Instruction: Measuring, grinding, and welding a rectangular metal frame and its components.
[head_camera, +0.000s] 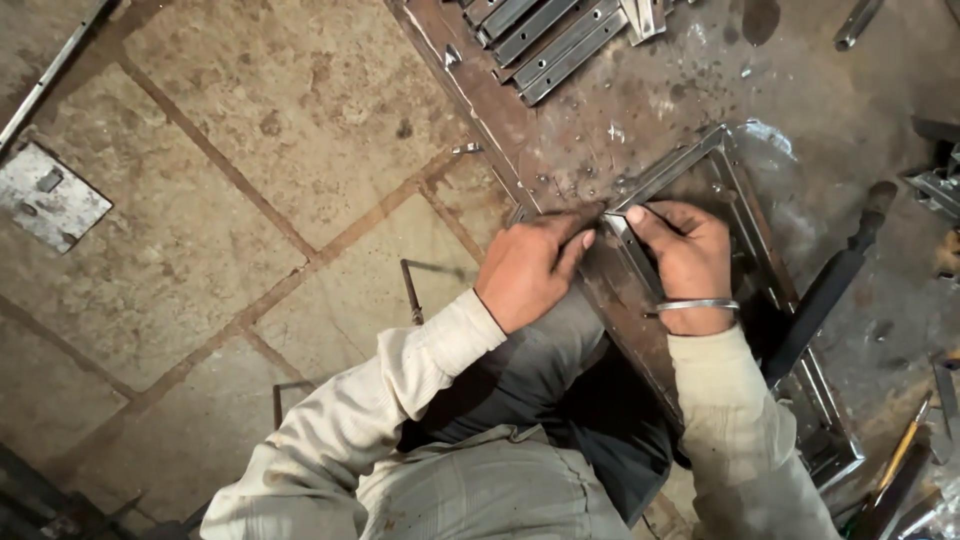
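Note:
A rectangular frame of metal angle bars (745, 205) lies on a rusty steel work plate (500, 110). My left hand (530, 268) rests on the plate's edge with its fingers pressing down at the frame's near corner. My right hand (685, 255), with a metal bangle on the wrist, grips the frame's left bar close to that same corner, thumb on top. The two hands almost touch at the corner. The far end of the frame runs under my right forearm.
Several cut metal bars (555, 35) are stacked at the plate's top. A dark long-handled tool (825, 290) lies across the frame at right. A screwdriver (900, 455) and scrap lie lower right. Stone floor tiles, a small metal plate (45, 195) and bent rods (410, 290) lie left.

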